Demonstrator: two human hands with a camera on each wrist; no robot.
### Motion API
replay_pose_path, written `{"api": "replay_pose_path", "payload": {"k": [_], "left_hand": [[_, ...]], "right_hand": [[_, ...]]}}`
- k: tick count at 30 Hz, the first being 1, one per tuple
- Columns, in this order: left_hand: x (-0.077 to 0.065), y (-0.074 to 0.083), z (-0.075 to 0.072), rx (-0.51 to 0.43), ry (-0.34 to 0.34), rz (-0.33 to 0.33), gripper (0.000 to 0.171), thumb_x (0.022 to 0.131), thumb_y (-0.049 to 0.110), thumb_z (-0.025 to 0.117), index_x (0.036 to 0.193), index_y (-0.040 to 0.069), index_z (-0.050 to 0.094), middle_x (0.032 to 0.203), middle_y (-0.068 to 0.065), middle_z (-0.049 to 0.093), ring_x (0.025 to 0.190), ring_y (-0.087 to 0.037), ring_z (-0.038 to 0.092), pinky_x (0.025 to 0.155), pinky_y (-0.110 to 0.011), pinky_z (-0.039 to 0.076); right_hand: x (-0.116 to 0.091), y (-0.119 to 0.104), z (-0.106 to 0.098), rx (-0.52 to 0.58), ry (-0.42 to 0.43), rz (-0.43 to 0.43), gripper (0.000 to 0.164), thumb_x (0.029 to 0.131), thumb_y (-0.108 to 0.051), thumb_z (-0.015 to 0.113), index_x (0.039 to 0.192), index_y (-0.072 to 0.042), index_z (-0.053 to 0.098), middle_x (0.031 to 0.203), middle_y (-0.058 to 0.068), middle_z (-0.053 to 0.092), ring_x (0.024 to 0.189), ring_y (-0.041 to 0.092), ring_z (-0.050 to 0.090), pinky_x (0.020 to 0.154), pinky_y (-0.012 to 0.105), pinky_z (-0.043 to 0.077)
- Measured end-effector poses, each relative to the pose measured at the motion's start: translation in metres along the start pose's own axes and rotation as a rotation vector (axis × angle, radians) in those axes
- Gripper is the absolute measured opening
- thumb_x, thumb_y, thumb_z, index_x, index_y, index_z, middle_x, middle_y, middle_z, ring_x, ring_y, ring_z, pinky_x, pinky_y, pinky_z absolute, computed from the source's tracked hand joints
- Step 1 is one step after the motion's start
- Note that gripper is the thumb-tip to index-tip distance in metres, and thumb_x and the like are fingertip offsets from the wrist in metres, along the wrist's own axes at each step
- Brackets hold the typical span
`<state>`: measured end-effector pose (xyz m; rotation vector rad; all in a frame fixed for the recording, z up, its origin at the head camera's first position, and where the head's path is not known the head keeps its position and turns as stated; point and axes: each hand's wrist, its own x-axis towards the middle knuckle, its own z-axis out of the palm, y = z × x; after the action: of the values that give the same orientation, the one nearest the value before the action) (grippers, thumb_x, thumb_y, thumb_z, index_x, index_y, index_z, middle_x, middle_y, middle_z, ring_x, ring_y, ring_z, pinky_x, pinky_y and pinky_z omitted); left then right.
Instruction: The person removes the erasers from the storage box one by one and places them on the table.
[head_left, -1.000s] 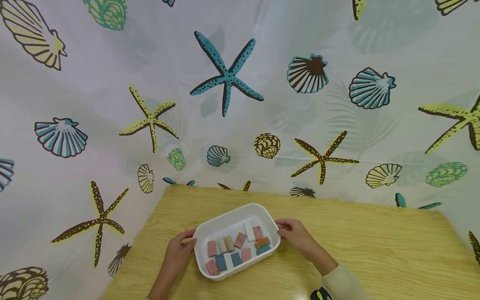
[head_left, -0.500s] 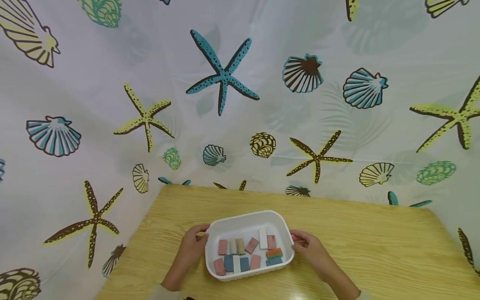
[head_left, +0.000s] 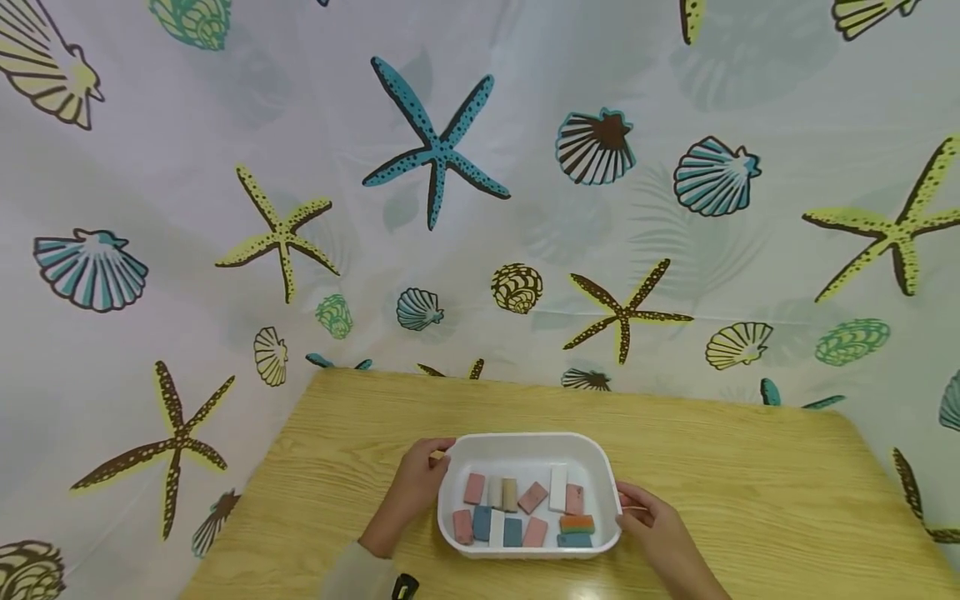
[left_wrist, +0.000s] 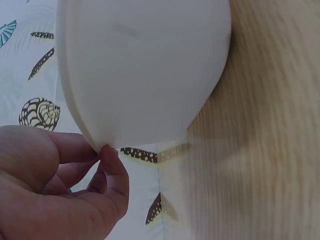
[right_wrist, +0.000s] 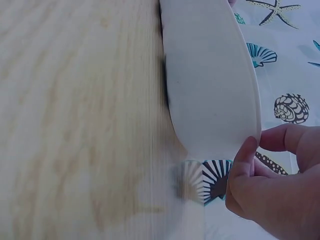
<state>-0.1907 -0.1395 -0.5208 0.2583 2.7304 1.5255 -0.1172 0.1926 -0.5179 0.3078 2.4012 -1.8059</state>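
A white plastic tray (head_left: 510,454) with rounded corners sits at the table's front middle, its long side facing me. In it lie several small eraser-like blocks: pink (head_left: 532,497), blue-grey (head_left: 482,523), beige (head_left: 510,494), white (head_left: 558,487) and one striped orange and green (head_left: 577,524). My left hand (head_left: 414,482) pinches the tray's left rim between thumb and fingers. At the opposite end, my right hand (head_left: 660,527) pinches the right rim. Both wrist views show thumb and fingertips at the rim, with the tray's outer wall (left_wrist: 145,75) close over the wood.
A light wood-grain table (head_left: 750,475) extends to both sides of the tray and behind it. Beyond its back edge hangs a white cloth (head_left: 480,233) printed with starfish and shells, which also covers the left and right sides.
Both hands have moved the tray to the right and slightly toward me. It has also turned from slanted to nearly square with the view. The blocks inside keep their arrangement.
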Motion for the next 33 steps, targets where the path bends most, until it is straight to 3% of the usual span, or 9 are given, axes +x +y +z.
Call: {"api": "replay_pose_path", "payload": {"k": [8, 17, 26, 33], "left_hand": [[0.01, 0.007, 0.016, -0.019, -0.054, -0.009, 0.028, 0.094, 0.004, 0.05, 0.12, 0.002, 0.058, 0.118, -0.015, 0.053, 0.087, -0.019, 0.056, 0.068, -0.029, 0.048], [0.022, 0.022, 0.028, 0.029, -0.079, -0.026, 0.028, 0.094, 0.004, 0.051, 0.12, 0.004, 0.059, 0.117, -0.011, 0.054, 0.089, -0.017, 0.055, 0.072, -0.03, 0.048], [0.033, 0.024, 0.04, -0.01, -0.096, -0.051, 0.028, 0.095, 0.006, 0.05, 0.121, 0.004, 0.058, 0.118, -0.01, 0.053, 0.088, -0.016, 0.056, 0.069, -0.027, 0.048], [0.041, 0.025, 0.046, -0.007, -0.09, -0.024, 0.027, 0.095, 0.006, 0.05, 0.121, 0.004, 0.058, 0.117, -0.011, 0.054, 0.089, -0.017, 0.057, 0.069, -0.027, 0.049]], "right_hand": [[-0.009, 0.008, -0.016, -0.051, 0.02, 0.048, 0.044, 0.088, -0.002, 0.056, 0.131, 0.001, 0.047, 0.116, 0.014, 0.054, 0.1, 0.022, 0.057, 0.077, 0.024, 0.047], [-0.014, 0.01, -0.027, -0.115, 0.038, 0.064, 0.044, 0.09, -0.006, 0.055, 0.133, 0.002, 0.045, 0.119, 0.016, 0.053, 0.103, 0.022, 0.056, 0.078, 0.022, 0.047], [-0.01, 0.011, -0.037, -0.094, 0.045, 0.078, 0.046, 0.092, -0.009, 0.053, 0.136, 0.001, 0.041, 0.127, 0.019, 0.049, 0.108, 0.024, 0.052, 0.079, 0.023, 0.047], [-0.005, 0.011, -0.041, -0.056, 0.057, 0.084, 0.046, 0.093, -0.009, 0.05, 0.137, 0.0, 0.04, 0.13, 0.017, 0.046, 0.104, 0.016, 0.05, 0.079, 0.02, 0.045]]}}
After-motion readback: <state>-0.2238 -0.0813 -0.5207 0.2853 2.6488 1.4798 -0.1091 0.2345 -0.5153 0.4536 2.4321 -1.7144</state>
